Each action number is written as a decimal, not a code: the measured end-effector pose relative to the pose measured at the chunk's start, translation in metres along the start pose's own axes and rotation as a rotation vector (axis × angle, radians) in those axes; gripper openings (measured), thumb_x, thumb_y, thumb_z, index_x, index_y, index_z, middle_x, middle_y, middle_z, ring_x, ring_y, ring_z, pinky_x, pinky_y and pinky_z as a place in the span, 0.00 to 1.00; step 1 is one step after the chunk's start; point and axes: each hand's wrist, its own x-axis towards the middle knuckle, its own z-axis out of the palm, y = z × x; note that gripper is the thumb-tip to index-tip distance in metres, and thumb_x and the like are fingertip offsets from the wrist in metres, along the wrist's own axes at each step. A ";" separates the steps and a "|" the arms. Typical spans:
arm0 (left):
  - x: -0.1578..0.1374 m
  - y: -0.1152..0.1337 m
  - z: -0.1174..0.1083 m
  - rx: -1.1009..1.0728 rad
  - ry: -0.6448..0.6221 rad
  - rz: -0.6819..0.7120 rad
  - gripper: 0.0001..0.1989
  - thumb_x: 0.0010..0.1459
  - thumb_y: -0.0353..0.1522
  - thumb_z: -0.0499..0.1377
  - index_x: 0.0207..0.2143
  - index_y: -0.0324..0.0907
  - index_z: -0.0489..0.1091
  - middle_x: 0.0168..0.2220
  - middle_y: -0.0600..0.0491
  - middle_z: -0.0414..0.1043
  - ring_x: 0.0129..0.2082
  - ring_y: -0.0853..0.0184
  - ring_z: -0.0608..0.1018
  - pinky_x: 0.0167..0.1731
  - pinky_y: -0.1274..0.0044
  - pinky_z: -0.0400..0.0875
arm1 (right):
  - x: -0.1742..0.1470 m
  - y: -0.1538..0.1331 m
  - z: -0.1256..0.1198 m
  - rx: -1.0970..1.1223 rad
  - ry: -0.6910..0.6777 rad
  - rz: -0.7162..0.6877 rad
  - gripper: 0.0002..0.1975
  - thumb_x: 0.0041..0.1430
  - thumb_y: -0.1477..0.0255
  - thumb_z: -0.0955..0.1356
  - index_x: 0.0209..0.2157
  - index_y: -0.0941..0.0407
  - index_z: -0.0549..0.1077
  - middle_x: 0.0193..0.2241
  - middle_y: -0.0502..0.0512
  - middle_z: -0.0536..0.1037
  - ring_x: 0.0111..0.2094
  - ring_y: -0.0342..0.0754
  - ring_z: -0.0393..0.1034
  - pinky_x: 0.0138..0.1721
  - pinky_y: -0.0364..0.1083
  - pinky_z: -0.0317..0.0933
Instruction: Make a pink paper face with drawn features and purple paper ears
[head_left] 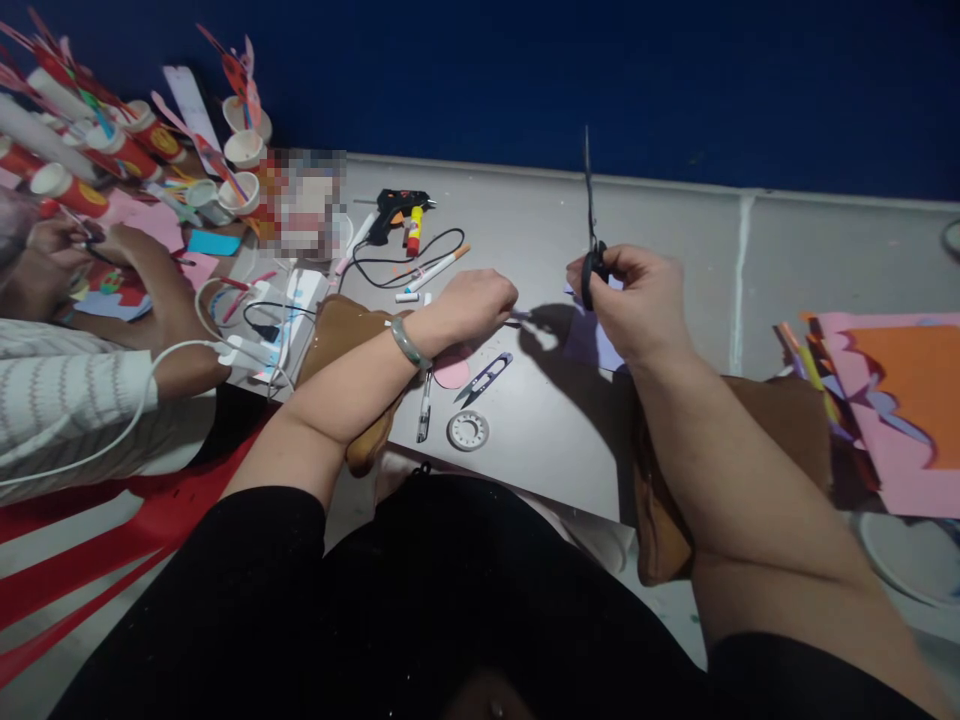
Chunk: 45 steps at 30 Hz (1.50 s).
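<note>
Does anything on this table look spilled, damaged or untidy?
Nothing plainly looks spilled or damaged. Only the black cord looks untidy: it sprawls in a loose loop beside the glue gun, crossing the white marker.

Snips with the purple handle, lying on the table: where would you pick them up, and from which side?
Probably by the purple handle, from above and the upper-right side of the view. The snips lie flat with their pointed blades aimed lower left, so that approach avoids the sharp end.
</note>
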 end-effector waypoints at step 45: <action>0.004 0.008 -0.007 -1.493 0.085 -0.184 0.07 0.64 0.25 0.70 0.32 0.38 0.79 0.28 0.56 0.79 0.27 0.77 0.78 0.31 0.81 0.69 | -0.005 -0.004 0.015 0.253 -0.076 0.118 0.28 0.50 0.50 0.85 0.21 0.50 0.72 0.21 0.47 0.71 0.25 0.44 0.65 0.28 0.48 0.65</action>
